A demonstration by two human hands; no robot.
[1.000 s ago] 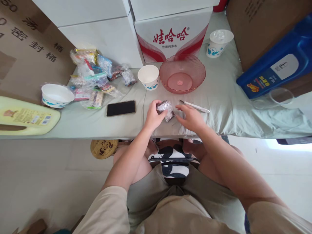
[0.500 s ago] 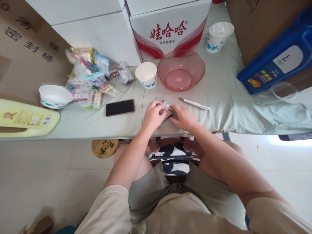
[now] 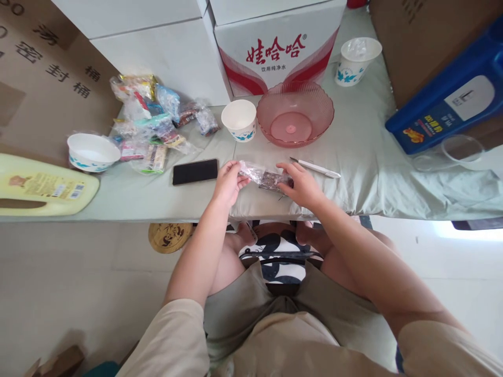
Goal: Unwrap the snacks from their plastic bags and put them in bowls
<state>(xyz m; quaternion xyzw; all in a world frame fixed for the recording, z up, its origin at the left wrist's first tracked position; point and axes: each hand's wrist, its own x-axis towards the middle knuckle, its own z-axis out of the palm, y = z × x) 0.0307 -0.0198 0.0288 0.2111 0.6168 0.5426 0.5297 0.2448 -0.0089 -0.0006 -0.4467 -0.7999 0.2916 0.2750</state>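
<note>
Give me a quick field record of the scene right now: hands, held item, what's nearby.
left hand: pinching the left end of the clear wrapper
right hand: holding the right end, over the dark contents
clear wrapper: stretched between both hands, just above the table edge
pen: lying beside the right hand
phone: face up, left of the left hand
pink bowl: behind the hands, empty
paper cup: left of the bowl
snack packets: piled at far left
</note>
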